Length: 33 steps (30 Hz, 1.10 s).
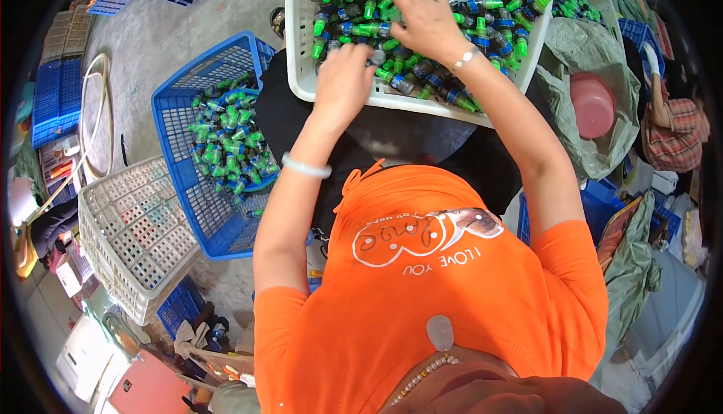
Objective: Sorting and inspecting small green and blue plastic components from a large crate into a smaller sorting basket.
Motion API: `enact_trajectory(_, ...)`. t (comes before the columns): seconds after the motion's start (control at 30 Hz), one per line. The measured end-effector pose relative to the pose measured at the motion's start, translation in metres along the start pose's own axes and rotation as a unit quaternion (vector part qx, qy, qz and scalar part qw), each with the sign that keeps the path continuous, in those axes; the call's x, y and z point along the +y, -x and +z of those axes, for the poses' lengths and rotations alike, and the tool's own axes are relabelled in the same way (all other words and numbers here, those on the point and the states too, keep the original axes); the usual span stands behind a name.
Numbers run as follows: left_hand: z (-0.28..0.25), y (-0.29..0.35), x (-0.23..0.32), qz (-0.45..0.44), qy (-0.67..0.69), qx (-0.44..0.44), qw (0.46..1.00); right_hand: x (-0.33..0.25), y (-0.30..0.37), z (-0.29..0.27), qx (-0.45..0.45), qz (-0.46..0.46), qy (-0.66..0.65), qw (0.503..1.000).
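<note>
Head view shows me a white crate (297,56) at twelve o'clock, heaped with green-topped bottles (482,37). Left hand (345,81), toward the crate's eight o'clock, bends its fingers beside a small greyish piece (377,58); right hand (429,28) reaches among the bottles near the middle. I cannot tell whether either grips anything. Toward ten o'clock, a blue basket (175,143) holds similar bottles (230,137).

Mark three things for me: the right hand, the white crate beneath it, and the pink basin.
Right hand (431,30): head view, on the back of the hand.
White crate (300,52): head view, on its left wall.
Pink basin (592,105): head view, on its middle.
</note>
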<state>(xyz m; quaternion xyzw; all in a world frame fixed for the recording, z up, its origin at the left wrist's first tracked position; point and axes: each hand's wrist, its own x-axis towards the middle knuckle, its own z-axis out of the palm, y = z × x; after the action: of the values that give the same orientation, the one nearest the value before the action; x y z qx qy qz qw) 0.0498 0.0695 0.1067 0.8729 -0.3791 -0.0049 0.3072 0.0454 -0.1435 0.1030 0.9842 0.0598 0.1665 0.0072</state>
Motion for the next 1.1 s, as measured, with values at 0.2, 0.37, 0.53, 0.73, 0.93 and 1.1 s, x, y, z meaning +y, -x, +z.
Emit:
enact_trajectory(0.2,0.06,-0.058,-0.013,0.01,-0.11,-0.006,0.994,0.015,0.039,-0.054,-0.056,0.281,-0.424,0.859)
enact_trajectory(0.37,0.059,-0.06,-0.02,0.029,-0.154,-0.017,0.988,0.014,0.074,-0.059,-0.04,0.344,-0.584,0.734)
enact_trajectory(0.53,0.022,-0.038,-0.01,-0.247,0.444,0.004,0.861,0.0,0.075,-0.06,0.042,0.296,-0.66,0.689)
enact_trajectory(0.73,-0.021,-0.006,0.032,-0.263,0.707,0.022,0.657,-0.039,0.064,-0.057,0.041,0.196,-0.648,0.735)
enact_trajectory(0.93,-0.022,0.014,0.021,-0.197,0.651,-0.109,0.725,-0.047,0.066,-0.063,-0.026,0.2,-0.683,0.702)
enact_trajectory(1.1,-0.026,0.026,0.024,-0.184,0.583,-0.126,0.781,-0.037,0.063,-0.089,-0.116,0.12,-0.585,0.793)
